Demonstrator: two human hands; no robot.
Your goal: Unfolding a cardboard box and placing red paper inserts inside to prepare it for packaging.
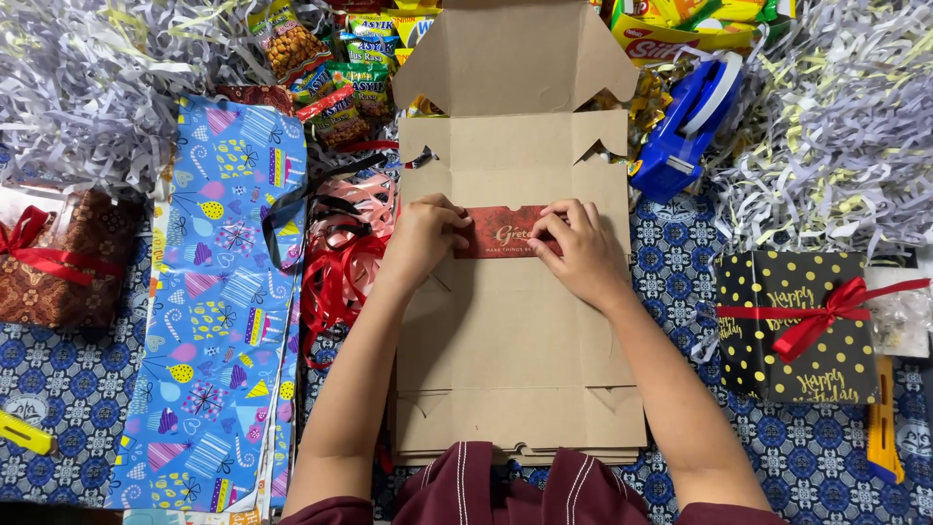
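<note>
A flattened brown cardboard box [515, 331] lies unfolded in the middle, its top flap pointing away from me. On its upper part sits a small dark red card [505, 230] with pale lettering. My left hand [425, 233] presses the card's left end with its fingers. At the card's right end my right hand [580, 248] pinches the edge between fingertips. Both forearms reach in from the bottom edge, over maroon sleeves.
Blue patterned wrapping paper [228, 311] lies left, red and black ribbons [340, 253] beside it. A blue tape dispenser [690, 122] sits upper right, a black gold-dotted gift box with red bow [797, 326] right, a brown wrapped gift [63, 258] far left. Shredded paper and snack packets fill the back.
</note>
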